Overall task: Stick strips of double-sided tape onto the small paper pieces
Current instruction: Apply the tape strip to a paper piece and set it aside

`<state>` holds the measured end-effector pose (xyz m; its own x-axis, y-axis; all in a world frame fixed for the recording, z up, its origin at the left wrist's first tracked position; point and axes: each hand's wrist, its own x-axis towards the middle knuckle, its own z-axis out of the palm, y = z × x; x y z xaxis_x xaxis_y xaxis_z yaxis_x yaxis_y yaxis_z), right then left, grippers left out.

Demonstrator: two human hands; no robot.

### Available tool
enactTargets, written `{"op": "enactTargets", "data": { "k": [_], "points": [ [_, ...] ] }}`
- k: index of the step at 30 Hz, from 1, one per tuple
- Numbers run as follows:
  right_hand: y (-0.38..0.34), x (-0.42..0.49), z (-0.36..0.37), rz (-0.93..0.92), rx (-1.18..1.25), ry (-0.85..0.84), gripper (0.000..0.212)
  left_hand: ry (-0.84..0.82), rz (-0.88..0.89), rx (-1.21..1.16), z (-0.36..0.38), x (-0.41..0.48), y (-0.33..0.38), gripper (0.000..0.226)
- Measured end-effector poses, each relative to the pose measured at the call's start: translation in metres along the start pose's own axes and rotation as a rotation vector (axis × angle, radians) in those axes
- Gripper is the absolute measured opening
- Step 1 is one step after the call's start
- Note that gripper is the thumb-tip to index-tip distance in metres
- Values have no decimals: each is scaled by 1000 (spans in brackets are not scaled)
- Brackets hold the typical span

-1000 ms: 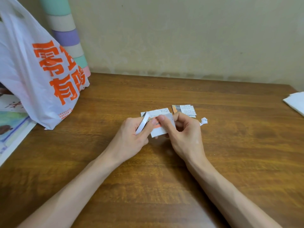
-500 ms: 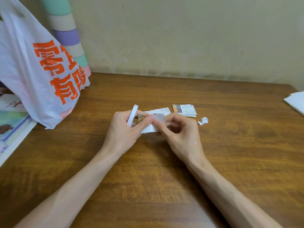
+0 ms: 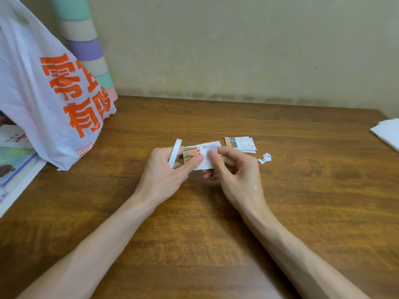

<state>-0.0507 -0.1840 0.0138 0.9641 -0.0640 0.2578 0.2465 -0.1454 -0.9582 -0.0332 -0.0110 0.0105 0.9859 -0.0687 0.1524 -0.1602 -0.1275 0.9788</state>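
Nearly upright tape strip (image 3: 175, 153) (left hand (image 3: 164, 173)), paper piece (image 3: 205, 163) crosswise

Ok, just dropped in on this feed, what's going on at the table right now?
A person is working at a wooden table. Both hands hold one small paper piece. The left-hand grip pinches its colourful printed end, with a white tape strip sticking up from the same hand. The right-hand grip pinches the plain end. More cut paper pieces and a few white scraps lie on the table just beyond. A white plastic bag stands at the far left.
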Motion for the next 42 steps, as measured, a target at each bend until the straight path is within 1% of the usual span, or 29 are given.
{"op": "enactTargets", "data": {
  "k": [2,5,6,7,9,11,13,18,20,23,25,28,30,33,37,40,42],
  "points": [
    [-1,-1,0,13,2,-18,11,-13,9,3,-1,-1,0,20],
    [-2,0,1,-30,-47,23,36,-24,15,51,2,-1,1,30],
    [-2,0,1,-38,-62,34,39,-25,14,57,3,-1,2,31],
    [-1,0,2,-42,-71,41,38,-23,15,55,4,-1,3,30],
    [0,1,1,-42,-73,49,30,-13,17,32,4,-2,3,20],
    [1,1,0,-28,-30,31,27,-8,29,43,3,-3,4,13],
    [1,0,-1,-13,7,3,24,-12,55,80,2,-3,4,12],
    [2,1,-1,-17,-23,-15,16,9,73,129,7,-6,7,19],
    [2,2,-1,-31,-48,-14,16,50,88,188,7,-4,4,25],
    [1,1,1,-46,-52,-44,21,105,103,276,4,-2,2,27],
    [1,1,1,-44,-56,-64,22,98,99,254,4,-3,4,24],
    [1,2,-3,-25,-73,-49,17,86,124,225,1,-3,6,13],
    [1,2,-5,-15,-65,-30,18,78,130,206,-1,-1,4,15],
    [2,3,-5,-24,-86,-11,18,57,94,171,1,-2,2,19],
    [6,5,-5,-58,-158,-21,13,45,100,207,5,-3,4,22],
    [4,4,-5,-64,-148,-30,15,45,106,191,5,-4,4,16],
    [2,4,-5,-33,-128,-44,19,67,110,202,4,-5,5,11]
  ]
}}
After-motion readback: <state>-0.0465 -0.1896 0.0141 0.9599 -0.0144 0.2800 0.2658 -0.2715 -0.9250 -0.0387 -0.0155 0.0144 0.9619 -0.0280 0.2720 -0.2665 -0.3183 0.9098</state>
